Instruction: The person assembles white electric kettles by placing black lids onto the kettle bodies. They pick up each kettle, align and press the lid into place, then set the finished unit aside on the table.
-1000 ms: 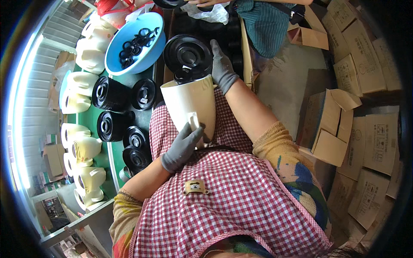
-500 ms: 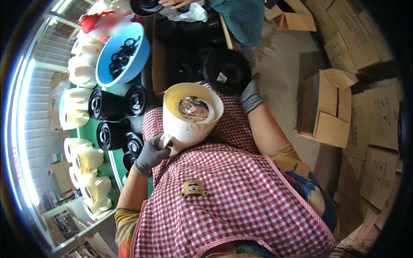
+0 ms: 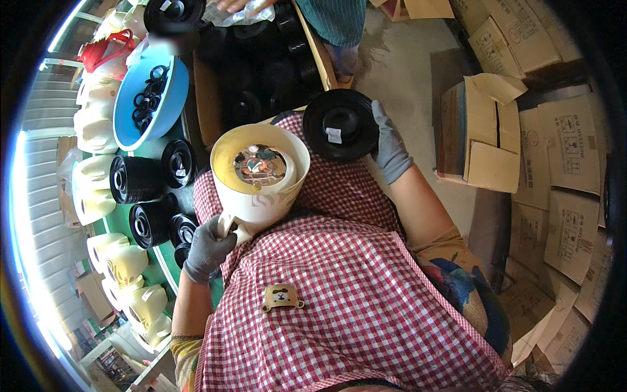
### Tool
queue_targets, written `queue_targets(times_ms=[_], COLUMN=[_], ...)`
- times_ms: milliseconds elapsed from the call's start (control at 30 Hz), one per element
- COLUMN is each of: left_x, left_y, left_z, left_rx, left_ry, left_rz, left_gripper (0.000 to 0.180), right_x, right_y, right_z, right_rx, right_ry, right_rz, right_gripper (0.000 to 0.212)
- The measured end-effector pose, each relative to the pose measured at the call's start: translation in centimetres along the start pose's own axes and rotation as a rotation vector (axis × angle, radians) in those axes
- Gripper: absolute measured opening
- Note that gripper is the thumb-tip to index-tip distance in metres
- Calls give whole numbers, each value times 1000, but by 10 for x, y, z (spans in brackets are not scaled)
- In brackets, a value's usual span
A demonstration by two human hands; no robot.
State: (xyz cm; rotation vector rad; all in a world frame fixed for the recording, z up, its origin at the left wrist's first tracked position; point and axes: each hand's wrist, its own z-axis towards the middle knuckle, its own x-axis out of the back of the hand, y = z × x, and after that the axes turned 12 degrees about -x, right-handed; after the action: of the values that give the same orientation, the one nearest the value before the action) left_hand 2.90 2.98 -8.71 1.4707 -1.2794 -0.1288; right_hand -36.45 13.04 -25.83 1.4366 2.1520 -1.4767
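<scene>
My left hand (image 3: 209,249), in a grey glove, is closed around the handle of a cream jug-shaped plastic body (image 3: 258,208). The jug rests over my lap, its wide mouth facing up. Inside it sits a shiny, mirror-like round piece (image 3: 261,165) with reflections. My right hand (image 3: 392,149), also gloved, grips the right rim of a black round disc-shaped part (image 3: 315,127). That disc has a raised ring at its centre and a small white label. It is held just beyond the jug, to the right; my fingers under it are partly hidden.
Ahead stands an open carton (image 3: 208,108) of black parts. On the left are a green table (image 3: 159,264), a blue basin (image 3: 177,98) of black rings, black cylinders (image 3: 134,179) and cream jug bodies (image 3: 145,304). Cardboard boxes (image 3: 493,153) line the right. Another person's hand (image 3: 232,5) shows at the top.
My right hand has brought the black disc away from the carton, toward me and rightward relative to the surroundings. The whole view has shifted; my left hand still holds the jug body.
</scene>
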Motion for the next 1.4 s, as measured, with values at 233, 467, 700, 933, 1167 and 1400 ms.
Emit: queue_targets(times_ms=[233,467,700,933,1167,1400], left_x=[0,-11,-7,7,16,22], left_y=[4,-4,-29,-38,-59,-50], left_z=[-3,-18,-30,-51,-49,-33], left_rx=[-19,67,34,-76,-98,-103], left_ry=[2,76,50,145,123,30], left_rz=[33,-318,-492,-603,-725,-722], left_gripper=[25,29,35,24,32,28], right_x=[11,-48,-190,-309,-363,-270], right_y=[-7,-33,-21,85,85,-42], right_z=[-5,8,112,153,126,62], right_rx=[-32,168,395,-161,68,-402], right_ry=[155,68,-95,-640,-674,-1167], right_rz=[-293,-271,-857,-688,-1306,-882], right_gripper=[77,51,61,50,58,67])
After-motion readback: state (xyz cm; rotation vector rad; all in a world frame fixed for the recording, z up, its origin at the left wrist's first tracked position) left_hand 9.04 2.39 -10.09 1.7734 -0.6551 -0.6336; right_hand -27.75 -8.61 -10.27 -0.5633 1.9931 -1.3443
